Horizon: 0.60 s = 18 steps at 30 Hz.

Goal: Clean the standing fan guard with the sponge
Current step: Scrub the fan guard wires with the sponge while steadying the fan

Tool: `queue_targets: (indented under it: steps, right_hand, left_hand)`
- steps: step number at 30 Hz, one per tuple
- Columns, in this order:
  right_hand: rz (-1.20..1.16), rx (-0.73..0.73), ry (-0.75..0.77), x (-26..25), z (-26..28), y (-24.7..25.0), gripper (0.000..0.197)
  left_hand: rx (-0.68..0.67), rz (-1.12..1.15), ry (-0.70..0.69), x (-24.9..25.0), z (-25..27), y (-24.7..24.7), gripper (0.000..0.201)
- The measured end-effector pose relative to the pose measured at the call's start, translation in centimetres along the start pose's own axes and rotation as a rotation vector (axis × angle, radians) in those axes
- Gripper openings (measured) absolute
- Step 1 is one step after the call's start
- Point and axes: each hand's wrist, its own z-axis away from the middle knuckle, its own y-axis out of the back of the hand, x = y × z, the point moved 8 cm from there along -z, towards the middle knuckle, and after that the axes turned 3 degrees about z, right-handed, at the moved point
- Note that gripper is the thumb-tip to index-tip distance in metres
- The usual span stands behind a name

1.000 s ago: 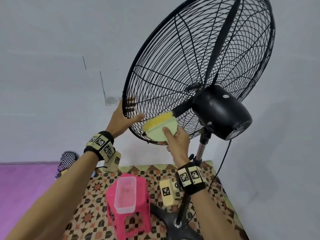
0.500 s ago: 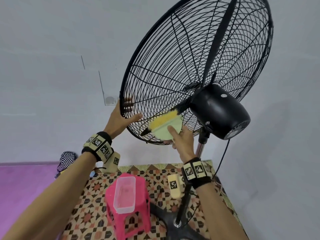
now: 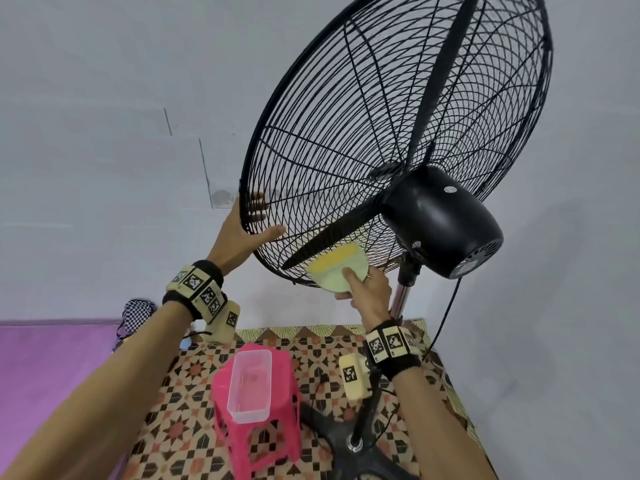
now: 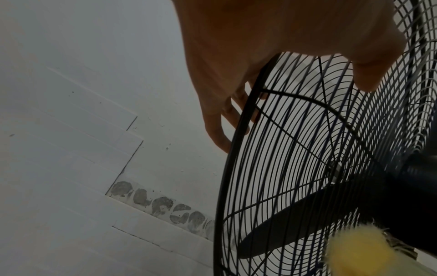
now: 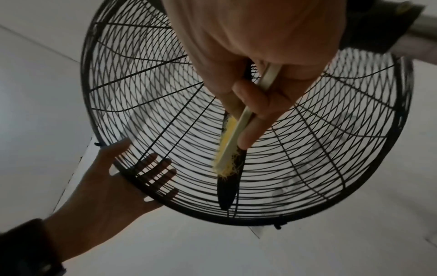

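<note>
The standing fan's black wire guard (image 3: 381, 133) tilts up against the grey wall, with the black motor housing (image 3: 440, 220) facing me. My left hand (image 3: 254, 230) grips the guard's lower left rim, thumb on the near side and fingers on the far side. My right hand (image 3: 360, 282) pinches a flat sponge (image 3: 337, 268), yellow on top and pale green behind, and presses it to the guard's lower wires beside the motor. The left wrist view shows the left hand (image 4: 236, 74) on the rim (image 4: 236, 149) and the sponge (image 4: 354, 255). In the right wrist view the sponge (image 5: 234, 130) lies edge-on against the guard (image 5: 141, 84).
Below stands a pink plastic stool (image 3: 277, 403) carrying a clear plastic tub (image 3: 249, 386). The fan's pole (image 3: 398, 299) runs down to a black base (image 3: 353, 445) on a patterned mat (image 3: 187, 410). A black cord (image 3: 446, 306) hangs at the right. A purple surface (image 3: 52, 358) lies at the left.
The right hand has slid the sponge a little down and to the right along the lower guard, toward the motor. The left hand keeps its hold on the rim.
</note>
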Motion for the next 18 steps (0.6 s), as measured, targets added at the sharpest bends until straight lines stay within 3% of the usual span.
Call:
queue_targets:
  steps: [3,8,13,18]
  right_hand:
    - [-0.078,0.006,0.027,-1.3,0.4,0.7,0.019]
    - [-0.175,0.016,0.087,-4.1,0.5,0.4,0.05]
    - [-0.04,0.021,0.022,-1.1,-0.2,1.2,0.041]
    - [-0.217,0.05,0.095,-4.5,0.0,3.0,0.041]
  left_hand:
    - [0.0,-0.002,-0.001,0.0,0.0,-0.2,0.101]
    - [0.003,0.007,0.002,-0.1,-0.1,-0.1,0.102]
    - [0.0,0.021,0.004,0.0,-0.1,-0.1,0.103]
    - [0.011,0.056,0.005,-0.2,-0.1,-0.3,0.101]
